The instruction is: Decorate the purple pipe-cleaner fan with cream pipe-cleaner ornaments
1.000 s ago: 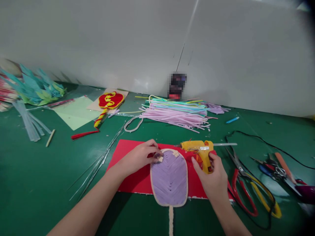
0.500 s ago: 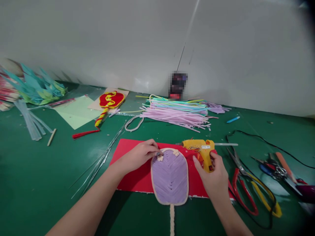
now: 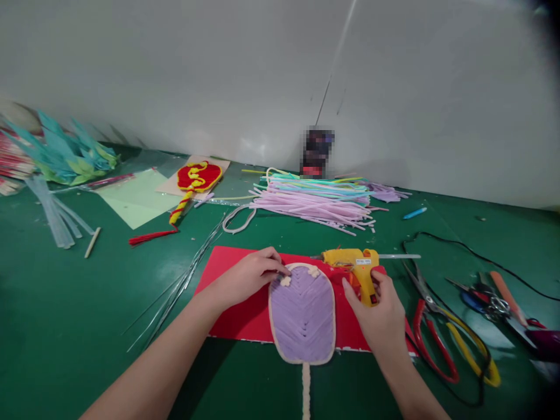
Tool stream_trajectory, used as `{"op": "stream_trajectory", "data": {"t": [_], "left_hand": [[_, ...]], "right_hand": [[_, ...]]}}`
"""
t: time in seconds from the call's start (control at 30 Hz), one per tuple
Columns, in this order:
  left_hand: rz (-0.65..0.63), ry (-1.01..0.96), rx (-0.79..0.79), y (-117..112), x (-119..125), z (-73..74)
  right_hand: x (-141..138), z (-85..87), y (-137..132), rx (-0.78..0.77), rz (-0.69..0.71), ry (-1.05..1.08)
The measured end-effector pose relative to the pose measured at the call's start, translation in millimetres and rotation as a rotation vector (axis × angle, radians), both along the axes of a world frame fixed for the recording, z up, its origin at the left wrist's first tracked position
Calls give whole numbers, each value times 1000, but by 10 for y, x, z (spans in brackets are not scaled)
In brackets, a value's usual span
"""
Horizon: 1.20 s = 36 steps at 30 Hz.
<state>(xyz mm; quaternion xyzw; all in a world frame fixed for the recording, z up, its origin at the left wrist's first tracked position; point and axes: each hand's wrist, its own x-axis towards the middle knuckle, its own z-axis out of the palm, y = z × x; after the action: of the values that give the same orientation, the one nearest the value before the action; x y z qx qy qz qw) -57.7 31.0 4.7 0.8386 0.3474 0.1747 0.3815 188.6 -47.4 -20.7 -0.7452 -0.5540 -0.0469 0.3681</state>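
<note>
Across the red board point(image 3: 236, 322) at near centre lies a lilac hand fan point(image 3: 303, 315), its cream stem point(image 3: 306, 389) pointing to the near side, while the left hand point(image 3: 258, 269), fingers point(image 3: 275, 265) bunched narrow, touches its far-left edge beside a small cream flower point(image 3: 285, 281), though whether they pinch anything I cannot tell. Right of the fan, the right hand point(image 3: 380, 315) holds the yellow hot glue gun point(image 3: 363, 268) by the grip point(image 3: 368, 290). Probably light, soft and slightly bendy, the fan seems best taken by the stem or cream rim point(image 3: 334, 315), clear of that flower.
</note>
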Motion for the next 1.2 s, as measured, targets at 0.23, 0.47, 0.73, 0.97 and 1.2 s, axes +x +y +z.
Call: {"op": "stream_trajectory", "data": {"t": [0.23,0.47,0.73,0.97,1.2], "left_hand": [[-1,40,23,3,-2,7],[-2,129,93,-46,13,72],[4,197,253,-80,61,96],[7,186,231,-58,54,100],[13,124,152,-26,22,77]], "right_hand": [[5,-31,-23,40,207,-170],[10,-31,-47,-2,243,-174],[29,-24,-42,-42,246,-164],[9,-21,-51,-28,277,-187],[-51,-23,-56,32,333,-233]]}}
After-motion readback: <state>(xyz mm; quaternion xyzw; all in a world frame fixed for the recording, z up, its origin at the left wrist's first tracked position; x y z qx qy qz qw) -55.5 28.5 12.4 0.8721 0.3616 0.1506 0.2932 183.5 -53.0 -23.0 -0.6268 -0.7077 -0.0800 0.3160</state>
